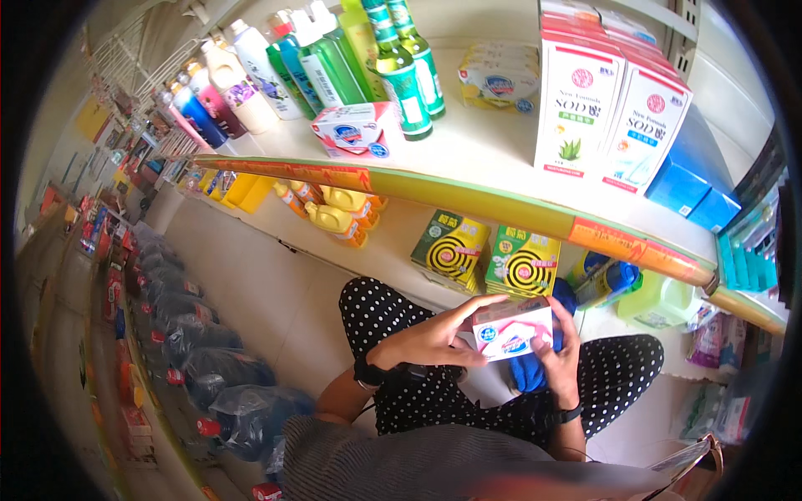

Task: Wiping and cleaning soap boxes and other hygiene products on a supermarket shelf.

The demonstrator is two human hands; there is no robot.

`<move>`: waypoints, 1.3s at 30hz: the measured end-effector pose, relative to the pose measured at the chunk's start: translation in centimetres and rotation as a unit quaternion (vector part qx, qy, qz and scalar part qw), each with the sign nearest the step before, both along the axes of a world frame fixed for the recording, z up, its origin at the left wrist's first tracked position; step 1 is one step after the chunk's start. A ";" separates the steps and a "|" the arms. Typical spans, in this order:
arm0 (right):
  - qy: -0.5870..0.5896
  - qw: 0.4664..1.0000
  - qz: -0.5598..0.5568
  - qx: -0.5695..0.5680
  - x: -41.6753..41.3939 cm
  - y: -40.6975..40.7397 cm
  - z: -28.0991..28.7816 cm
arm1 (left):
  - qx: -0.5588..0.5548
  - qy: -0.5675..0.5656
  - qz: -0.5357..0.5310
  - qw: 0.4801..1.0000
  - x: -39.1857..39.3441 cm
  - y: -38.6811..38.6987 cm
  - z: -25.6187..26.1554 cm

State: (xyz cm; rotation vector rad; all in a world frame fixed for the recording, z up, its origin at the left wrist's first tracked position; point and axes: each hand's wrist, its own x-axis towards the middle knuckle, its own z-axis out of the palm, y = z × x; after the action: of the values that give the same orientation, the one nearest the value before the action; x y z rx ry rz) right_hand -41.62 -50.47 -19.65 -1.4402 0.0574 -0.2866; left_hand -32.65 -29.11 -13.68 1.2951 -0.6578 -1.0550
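Note:
Both hands grip a pink-and-white soap box [512, 335] above my lap. My left hand [432, 338] holds its left end, with fingers along the top and thumb side below. At its right end is my right hand [559, 351], the thumb on the front face. A blue cloth [528, 374] lies under and behind the box. On the shelf ahead, a similar pink-and-white soap box [354, 131] stands beside green glass bottles [404, 87]. Farther right sit several yellow-and-white soap boxes [499, 81], next to tall white-and-red cartons [576, 106].
The shelf's front edge [463, 203] crosses ahead of my hands. Below it stand mosquito-coil boxes [523, 260], yellow bottles [341, 216] and a pale green jug [658, 300]. Large bagged water bottles [250, 419] line the floor at left. Blue boxes [695, 169] sit at right.

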 end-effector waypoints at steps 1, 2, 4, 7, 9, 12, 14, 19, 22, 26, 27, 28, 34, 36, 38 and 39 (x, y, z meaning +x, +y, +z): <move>-0.022 1.000 0.004 0.001 -0.1 0.5 0.0 | 0.041 -0.025 0.043 0.998 -0.2 -0.3 0.2; -0.037 0.999 0.009 -0.009 -0.3 0.9 -0.2 | 0.041 -0.130 0.077 0.988 -0.3 -0.5 0.3; -0.049 0.998 0.028 -0.029 -0.5 1.4 0.1 | 0.061 -0.224 0.078 0.970 0.1 0.0 1.9; -0.065 0.995 0.056 -0.043 -0.9 2.0 1.5 | 0.070 -0.369 0.102 0.921 0.1 1.0 5.0; -0.073 0.992 0.067 -0.079 -0.8 1.8 1.8 | 0.080 -0.467 0.100 0.875 0.3 2.3 7.1; -0.038 0.994 0.066 -0.079 -0.7 1.1 1.7 | 0.049 -0.599 0.178 0.779 1.7 4.4 11.5; -0.014 0.995 0.052 -0.080 -0.9 0.7 1.3 | 0.065 -0.677 0.253 0.688 3.4 6.0 14.5; 0.032 0.995 0.052 -0.083 -1.6 0.4 0.7 | 0.016 -0.638 0.374 0.674 8.2 10.4 18.9; 0.040 0.992 0.047 -0.107 -1.8 0.3 0.9 | -0.063 -0.496 0.389 0.774 10.0 11.2 19.8; 0.037 0.989 0.029 -0.139 -2.0 0.0 0.5 | -0.032 -0.503 0.359 0.786 11.4 11.6 20.9; 0.037 0.989 0.030 -0.139 -2.0 -0.1 0.4 | -0.020 -0.507 0.334 0.794 11.6 11.5 21.1; 0.038 0.988 0.026 -0.146 -2.1 -0.2 0.2 | -0.008 -0.511 0.309 0.802 11.9 11.5 21.2; 0.049 0.988 0.020 -0.145 -2.3 -0.6 -0.3 | 0.007 -0.454 0.311 0.835 14.3 10.6 20.8; 0.054 0.988 0.020 -0.140 -2.3 -0.7 -0.4 | 0.009 -0.481 0.314 0.818 15.7 10.9 20.1; 0.052 0.990 0.019 -0.133 -2.3 -0.7 -0.6 | 0.010 -0.507 0.318 0.801 16.4 11.2 19.6; 0.052 0.989 0.018 -0.134 -2.3 -0.8 -0.7 | 0.017 -0.506 0.316 0.802 16.5 11.2 19.5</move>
State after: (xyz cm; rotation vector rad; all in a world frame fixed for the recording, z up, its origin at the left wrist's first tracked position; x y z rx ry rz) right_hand -43.96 -51.23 -20.36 -1.7216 0.0799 -0.1928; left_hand -16.11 -17.92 5.78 1.9085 -0.8713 0.2649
